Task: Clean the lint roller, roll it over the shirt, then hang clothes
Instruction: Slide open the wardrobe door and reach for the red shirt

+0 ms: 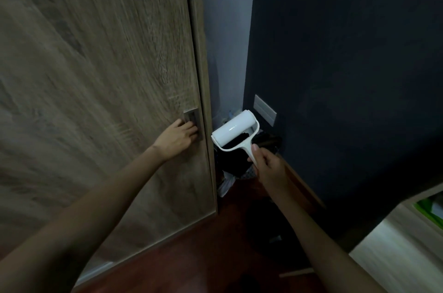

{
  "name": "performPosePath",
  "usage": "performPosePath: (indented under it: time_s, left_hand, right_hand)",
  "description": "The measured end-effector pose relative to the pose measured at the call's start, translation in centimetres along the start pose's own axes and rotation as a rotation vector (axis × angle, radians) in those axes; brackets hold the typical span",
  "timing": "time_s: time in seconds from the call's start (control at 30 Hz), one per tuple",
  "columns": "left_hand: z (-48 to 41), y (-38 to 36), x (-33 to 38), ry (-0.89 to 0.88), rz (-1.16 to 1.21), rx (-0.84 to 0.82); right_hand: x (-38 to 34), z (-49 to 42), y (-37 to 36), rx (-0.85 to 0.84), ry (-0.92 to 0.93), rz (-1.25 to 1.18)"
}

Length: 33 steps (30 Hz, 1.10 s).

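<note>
Left hand [178,135]: fingertips tucked into recessed door handle [192,122], hidden there. Right hand [268,165] grips lint roller [233,130] beside door edge. Dark heap [233,160] behind, indistinct.

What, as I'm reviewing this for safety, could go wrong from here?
The left hand hooks the recessed handle near the edge of the door; fingers might get pinched as it slides. The lint roller, gripped by the right hand, sits close to that edge and could knock it.
</note>
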<state>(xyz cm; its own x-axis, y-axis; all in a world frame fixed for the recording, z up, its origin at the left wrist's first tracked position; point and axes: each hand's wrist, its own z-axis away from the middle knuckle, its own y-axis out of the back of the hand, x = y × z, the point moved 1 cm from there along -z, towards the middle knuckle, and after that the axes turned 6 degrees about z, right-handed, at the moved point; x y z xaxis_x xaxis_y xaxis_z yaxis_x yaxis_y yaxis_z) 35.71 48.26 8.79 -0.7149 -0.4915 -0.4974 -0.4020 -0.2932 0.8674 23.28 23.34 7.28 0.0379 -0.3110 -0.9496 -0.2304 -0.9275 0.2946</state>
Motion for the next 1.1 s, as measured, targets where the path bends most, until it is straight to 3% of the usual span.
performPosePath:
  time_s: [0.63,0.93,1.1]
  left_hand:
    - [6.8,-1.4,0.3,0.227,0.028,0.112]
    - [14.6,-3.0,0.6,0.511,0.084,0.015]
    - [18.0,-3.2,1.9,0.731,0.155,0.160]
  right_hand:
    - [-0.7,-2.8,-4.0,-0.161,-0.020,-0.054]
    - [-1.1,-3.3,-7.0,-0.321,0.079,-0.093]
    - [-1.6,-3.4,-9.3,-0.378,0.113,-0.087]
